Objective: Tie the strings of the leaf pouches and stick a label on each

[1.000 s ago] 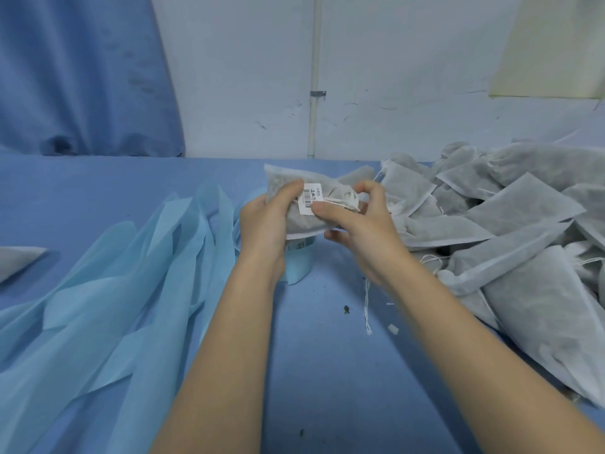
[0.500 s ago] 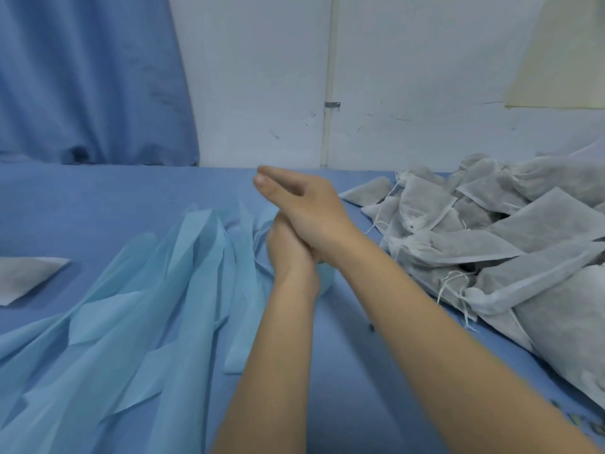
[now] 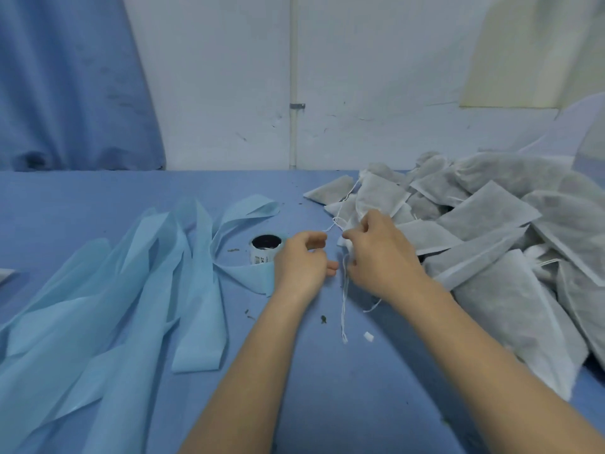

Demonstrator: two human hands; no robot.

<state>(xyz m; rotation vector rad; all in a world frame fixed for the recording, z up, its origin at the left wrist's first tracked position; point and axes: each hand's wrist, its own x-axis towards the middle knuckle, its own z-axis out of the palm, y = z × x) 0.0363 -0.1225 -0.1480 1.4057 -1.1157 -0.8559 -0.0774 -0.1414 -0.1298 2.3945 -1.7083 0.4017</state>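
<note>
Two forearms reach up from the near edge over the blue counter (image 3: 327, 404), with a loose white string (image 3: 343, 309) trailing toward the viewer between them. Just beyond, the left hand (image 3: 302, 263) has its fingers curled and seems to pinch one thin end of that string near its fingertip. The right hand (image 3: 381, 253) is curled too, pinching the gathered neck of a grey pouch (image 3: 381, 198) that lies at the near-left edge of the pouch pile (image 3: 491, 244). Exactly how each finger sits on the thread is too fine to tell.

By my judgement the tying step is just starting on this pouch: the string looks slack, no knot shows. Next, both ends need drawing apart and crossing into a knot close against the neck.

Left of the hands lie pale blue backing strips (image 3: 137, 290), and just behind the left hand stands the label roll (image 3: 265, 250), within easy reach for the sticking step.
</note>
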